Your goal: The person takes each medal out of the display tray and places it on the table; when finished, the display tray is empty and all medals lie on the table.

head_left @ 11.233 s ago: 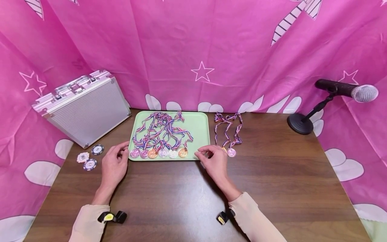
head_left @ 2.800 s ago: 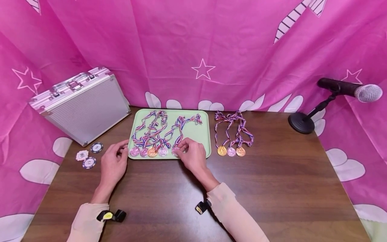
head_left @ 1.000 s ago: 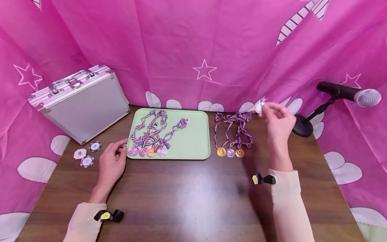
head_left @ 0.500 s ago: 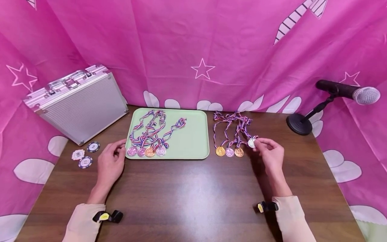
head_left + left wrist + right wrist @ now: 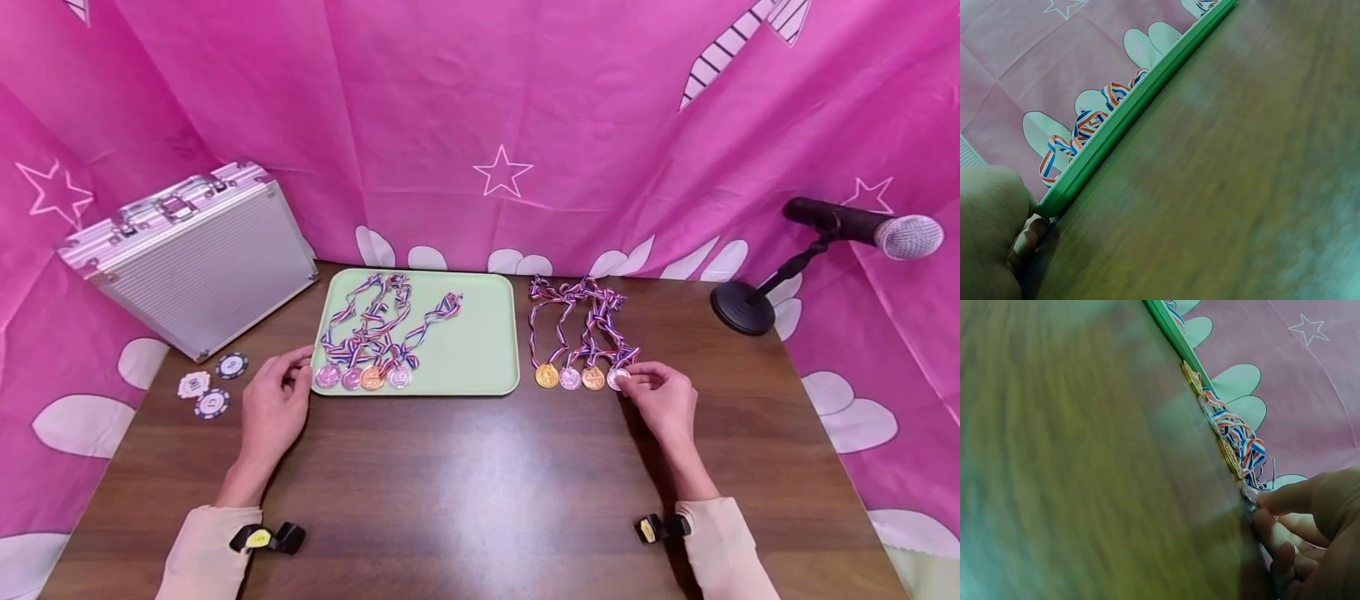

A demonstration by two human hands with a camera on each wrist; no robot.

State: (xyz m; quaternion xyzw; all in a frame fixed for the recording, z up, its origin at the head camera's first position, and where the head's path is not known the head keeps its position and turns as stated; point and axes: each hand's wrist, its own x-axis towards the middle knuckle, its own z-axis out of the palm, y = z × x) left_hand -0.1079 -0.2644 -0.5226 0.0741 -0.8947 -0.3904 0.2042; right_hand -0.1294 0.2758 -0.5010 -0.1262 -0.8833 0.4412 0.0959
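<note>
medals point(image 5: 592, 377): gold, silver, copper | ribbons point(image 5: 601, 311): red-white-blue stripes | tray point(image 5: 480, 342): pale green

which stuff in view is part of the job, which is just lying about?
Likely part of the job, judging by the hands:
green tray, left hand at its edge
four ribboned medals on it
three ribboned medals lying on the table
end medal, pinched by the right hand

Apparently just lying about:
silver case
three poker chips
microphone on its stand

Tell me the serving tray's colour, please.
The serving tray is pale green, clearest in the head view.
</note>
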